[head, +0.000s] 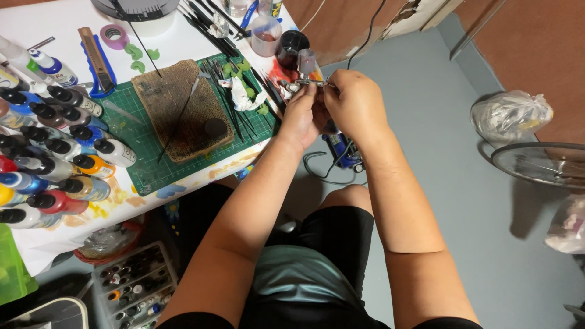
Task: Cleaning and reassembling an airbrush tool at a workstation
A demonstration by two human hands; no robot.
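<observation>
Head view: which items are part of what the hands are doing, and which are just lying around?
In hand:
- left hand and right hand, both gripping a small metal airbrush

Lying about:
- paint bottles
- green cutting mat
- brown cork block
- tape roll
- utility knife
- plastic bag on the floor

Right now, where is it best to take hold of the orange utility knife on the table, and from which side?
Probably grip the utility knife at its long orange body, from above, fingers across its narrow width. It lies flat on the white table, clear of both hands.

green cutting mat (pixel 152 164), purple tape roll (pixel 114 36)
</observation>
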